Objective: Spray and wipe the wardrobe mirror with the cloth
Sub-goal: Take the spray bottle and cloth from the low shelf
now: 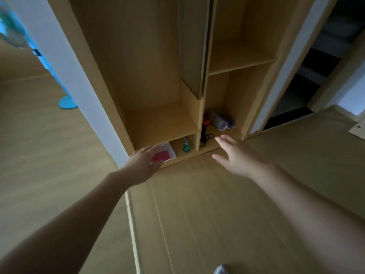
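A pink cloth [161,156] lies in a white tray [171,151] in the low bottom compartment of the open wooden wardrobe [158,76]. To the tray's right in the same compartment stands a small green spray bottle [186,145]. My left hand [144,162] hovers open over the tray's left end, partly covering it. My right hand [238,155] is spread open above the floor in front of the right compartment, holding nothing. On the left, a reflective panel [35,119] shows the floor; it may be the mirror.
The right compartment holds a black cable [205,137], an orange item [207,121] and a crumpled plastic bag [222,120]. A blue fan stand [66,102] appears at the left. A dark stairway [308,76] is at the right. Wooden floor [197,214] lies below.
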